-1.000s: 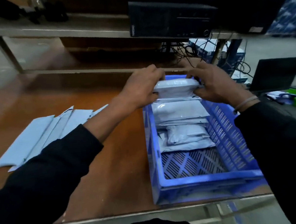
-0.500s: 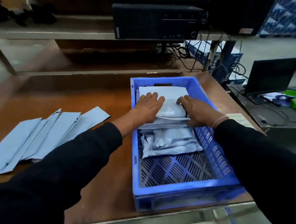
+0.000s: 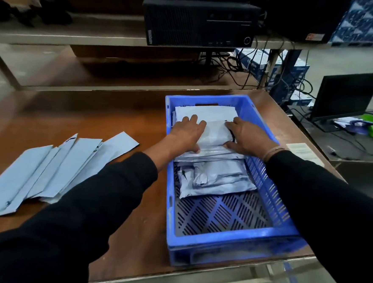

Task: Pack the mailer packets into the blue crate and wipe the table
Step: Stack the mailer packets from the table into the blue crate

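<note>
Two hands flat, left hand [image 3: 186, 134], right hand [image 3: 248, 136], fingers spread, flanking top mailer packet [image 3: 213, 135] in blue crate [image 3: 232, 237]

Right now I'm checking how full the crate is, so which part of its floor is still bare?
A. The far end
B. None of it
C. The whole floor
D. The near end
D: the slotted floor of the blue crate shows bare at the near end, while packets fill the middle and both hands, left hand and right hand, press a packet at the far end.
</note>
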A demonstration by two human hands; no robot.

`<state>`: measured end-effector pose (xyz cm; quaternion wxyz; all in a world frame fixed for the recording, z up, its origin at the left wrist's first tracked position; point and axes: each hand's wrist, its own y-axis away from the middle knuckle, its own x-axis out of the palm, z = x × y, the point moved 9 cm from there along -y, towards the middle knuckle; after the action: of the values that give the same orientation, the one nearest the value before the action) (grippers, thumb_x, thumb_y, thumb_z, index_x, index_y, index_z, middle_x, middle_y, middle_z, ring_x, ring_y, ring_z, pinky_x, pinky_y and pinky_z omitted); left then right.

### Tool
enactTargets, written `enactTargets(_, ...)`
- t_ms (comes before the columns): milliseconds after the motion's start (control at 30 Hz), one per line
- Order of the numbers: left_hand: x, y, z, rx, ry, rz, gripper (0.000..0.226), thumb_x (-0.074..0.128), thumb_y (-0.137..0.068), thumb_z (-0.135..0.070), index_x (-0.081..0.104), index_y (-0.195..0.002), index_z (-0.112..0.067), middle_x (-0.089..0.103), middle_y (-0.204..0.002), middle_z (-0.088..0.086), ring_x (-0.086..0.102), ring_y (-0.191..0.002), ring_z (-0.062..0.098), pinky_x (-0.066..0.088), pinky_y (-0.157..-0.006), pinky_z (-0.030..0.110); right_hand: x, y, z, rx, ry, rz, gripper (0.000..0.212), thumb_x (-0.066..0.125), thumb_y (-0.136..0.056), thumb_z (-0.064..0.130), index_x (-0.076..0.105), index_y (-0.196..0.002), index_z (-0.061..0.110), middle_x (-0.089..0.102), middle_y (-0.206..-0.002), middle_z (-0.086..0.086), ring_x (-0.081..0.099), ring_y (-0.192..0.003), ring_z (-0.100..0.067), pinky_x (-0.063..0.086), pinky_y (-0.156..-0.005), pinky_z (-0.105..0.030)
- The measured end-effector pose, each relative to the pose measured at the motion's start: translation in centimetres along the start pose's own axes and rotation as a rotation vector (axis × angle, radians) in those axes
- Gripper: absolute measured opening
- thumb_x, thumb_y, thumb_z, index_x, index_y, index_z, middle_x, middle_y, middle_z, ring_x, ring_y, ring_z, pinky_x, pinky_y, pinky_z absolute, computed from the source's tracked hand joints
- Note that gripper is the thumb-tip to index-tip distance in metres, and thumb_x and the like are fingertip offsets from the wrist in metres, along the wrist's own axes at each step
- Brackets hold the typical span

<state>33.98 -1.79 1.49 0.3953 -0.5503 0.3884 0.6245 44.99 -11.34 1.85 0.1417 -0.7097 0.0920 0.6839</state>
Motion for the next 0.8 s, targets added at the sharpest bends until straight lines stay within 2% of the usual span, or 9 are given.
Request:
enactTargets(167,-0.9,1.5,0.5,0.047,0.034,-0.076,0.084,0.080,-0.077,-0.058,0.045,-0.137,-0.011,0.048,-0.129,0.014,0.051,-0.112,0.034,0.048,-0.087,0.043,-1.0,0.2,1.0,-0.023,-0.040,0.029,0.089,0.078,-0.077,0.047,0.041,-0.148,0.009,0.052,-0.126,-0.013,0.059,-0.108,-0.034,0.052,-0.088,-0.044)
enactTargets(267,-2.6,3.3,2.4,0.024,0.204,-0.194,0.081,0.077,-0.079,-0.061,0.048,-0.140,-0.017,0.052,-0.132,0.010,0.050,-0.117,0.032,0.046,-0.093,0.042,-2.8,-0.3,3.1,-0.044,-0.120,0.011,0.076,0.079,-0.080,0.039,0.047,-0.144,0.013,0.057,-0.115,-0.008,0.059,-0.099,-0.026,0.050,-0.086,-0.039)
enactTargets(367,-3.7,5.9,6.2,-0.040,0.411,-0.305,0.069,0.075,-0.084,-0.055,0.054,-0.139,-0.018,0.055,-0.133,0.009,0.052,-0.121,0.030,0.044,-0.100,0.042,-5.2,-1.2,6.7,-0.085,-0.246,-0.075,0.057,0.079,-0.082,0.034,0.059,-0.132,0.015,0.063,-0.099,-0.001,0.052,-0.078,-0.015,0.043,-0.074,-0.029)
enactTargets(433,-3.6,8.1,9.4,-0.095,0.521,-0.367,0.060,0.077,-0.084,-0.050,0.060,-0.132,-0.019,0.058,-0.128,0.008,0.056,-0.116,0.028,0.046,-0.099,0.041,-6.4,-2.1,9.5,-0.104,-0.381,-0.104,0.045,0.080,-0.082,0.030,0.065,-0.122,0.016,0.066,-0.091,0.002,0.053,-0.068,-0.011,0.039,-0.066,-0.022)
enactTargets(533,-2.4,11.7,14.4,-0.200,0.633,-0.366,0.051,0.080,-0.085,-0.040,0.062,-0.127,-0.017,0.060,-0.122,0.007,0.062,-0.107,0.022,0.047,-0.092,0.029,-6.9,-3.8,14.7,-0.147,-0.531,-0.073,0.034,0.079,-0.083,0.030,0.068,-0.114,0.021,0.068,-0.087,0.004,0.055,-0.063,-0.004,0.040,-0.061,-0.012)
enactTargets(667,0.7,16.6,20.5,-0.322,0.692,-0.258,0.057,0.076,-0.089,-0.042,0.057,-0.136,-0.016,0.058,-0.136,0.005,0.061,-0.117,0.021,0.050,-0.093,0.032,-5.5,-6.4,22.3,-0.232,-0.536,0.025,0.036,0.078,-0.084,0.038,0.070,-0.114,0.020,0.067,-0.088,0.003,0.057,-0.071,-0.006,0.044,-0.067,-0.018)
enactTargets(800,3.8,21.3,26.0,-0.438,0.720,-0.243,0.049,0.077,-0.087,-0.042,0.063,-0.127,-0.018,0.065,-0.130,0.002,0.064,-0.112,0.021,0.055,-0.094,0.039,-1.8,-8.8,29.8,-0.279,-0.463,0.234,0.042,0.077,-0.084,0.040,0.069,-0.119,0.017,0.071,-0.094,0.000,0.068,-0.082,-0.017,0.053,-0.077,-0.030)
